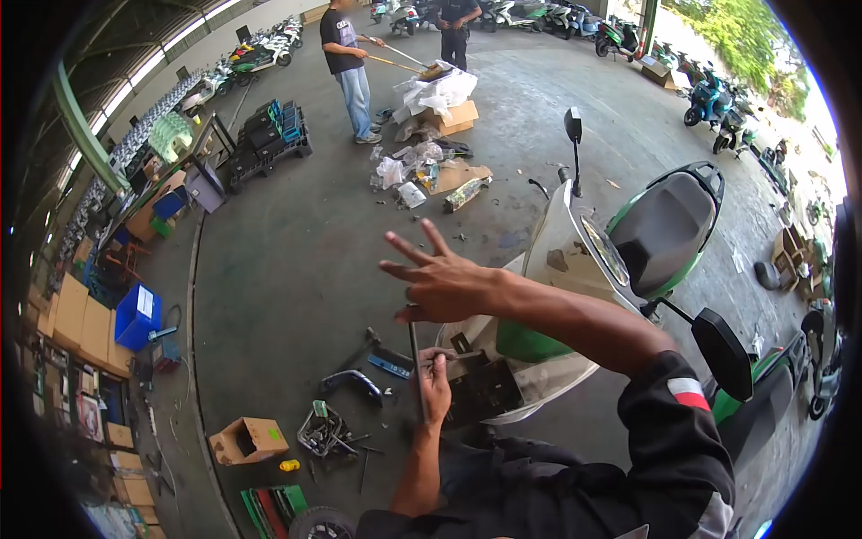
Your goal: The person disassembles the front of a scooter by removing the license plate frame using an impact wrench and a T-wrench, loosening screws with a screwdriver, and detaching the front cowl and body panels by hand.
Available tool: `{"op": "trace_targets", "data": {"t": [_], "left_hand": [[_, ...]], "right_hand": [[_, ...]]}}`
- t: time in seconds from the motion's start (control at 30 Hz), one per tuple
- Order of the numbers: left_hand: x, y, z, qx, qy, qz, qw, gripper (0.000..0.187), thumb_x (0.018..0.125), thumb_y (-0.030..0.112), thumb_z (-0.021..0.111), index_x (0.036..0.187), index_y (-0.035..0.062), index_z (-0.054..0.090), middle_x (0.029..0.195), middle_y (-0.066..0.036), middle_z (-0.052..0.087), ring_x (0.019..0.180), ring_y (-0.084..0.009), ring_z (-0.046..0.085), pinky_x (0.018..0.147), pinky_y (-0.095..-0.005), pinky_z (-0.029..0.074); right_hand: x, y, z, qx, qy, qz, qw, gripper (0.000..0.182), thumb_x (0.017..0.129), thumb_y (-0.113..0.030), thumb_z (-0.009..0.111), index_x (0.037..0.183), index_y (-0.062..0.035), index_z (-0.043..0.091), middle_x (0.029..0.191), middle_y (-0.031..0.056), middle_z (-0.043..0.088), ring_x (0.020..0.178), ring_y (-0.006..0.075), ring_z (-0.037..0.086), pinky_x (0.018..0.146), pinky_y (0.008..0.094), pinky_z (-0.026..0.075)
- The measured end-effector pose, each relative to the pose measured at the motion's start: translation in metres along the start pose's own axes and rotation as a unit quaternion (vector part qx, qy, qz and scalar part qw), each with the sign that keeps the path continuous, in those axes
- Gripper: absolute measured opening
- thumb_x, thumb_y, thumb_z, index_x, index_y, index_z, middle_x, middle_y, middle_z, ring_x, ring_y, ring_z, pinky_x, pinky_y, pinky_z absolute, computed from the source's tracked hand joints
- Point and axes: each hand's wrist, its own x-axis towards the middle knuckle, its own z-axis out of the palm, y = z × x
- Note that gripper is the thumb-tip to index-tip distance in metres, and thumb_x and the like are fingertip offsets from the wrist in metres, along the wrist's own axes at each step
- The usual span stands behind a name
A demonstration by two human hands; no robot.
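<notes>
My right hand [444,283] is stretched out over the floor in front of the scooter with its fingers spread, holding nothing. Below it, my left hand [435,386] is closed around a thin, dark, flat thing [416,359] seen edge-on; its kind cannot be made out. Beside that hand is an open black compartment [485,393] at the front of a white and green scooter [548,242]. The scooter's mirror [721,353] stands out past my right arm.
Metal parts [328,431], a cardboard box [249,440] and a yellow bottle [289,465] lie on the floor. Two people stand at the back, one holding long handles over a heap of plastic wrapping [435,94]. A blue bin [137,316] is at the left; parked scooters line the far side.
</notes>
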Motion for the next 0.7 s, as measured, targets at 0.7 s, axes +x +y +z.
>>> {"op": "trace_targets", "data": {"t": [0.7], "left_hand": [[0.008, -0.008, -0.007, 0.318, 0.014, 0.044, 0.947, 0.016, 0.094, 0.006, 0.059, 0.107, -0.0019, 0.065, 0.098, -0.014, 0.072, 0.091, -0.0273, 0.071, 0.081, -0.0376, 0.056]], "right_hand": [[-0.155, -0.029, 0.096, 0.315, 0.173, 0.367, 0.858, 0.043, 0.102, -0.041, 0.048, 0.109, -0.0015, 0.066, 0.137, 0.0252, 0.051, 0.139, 0.0471, 0.032, 0.112, 0.0508, 0.032]]}}
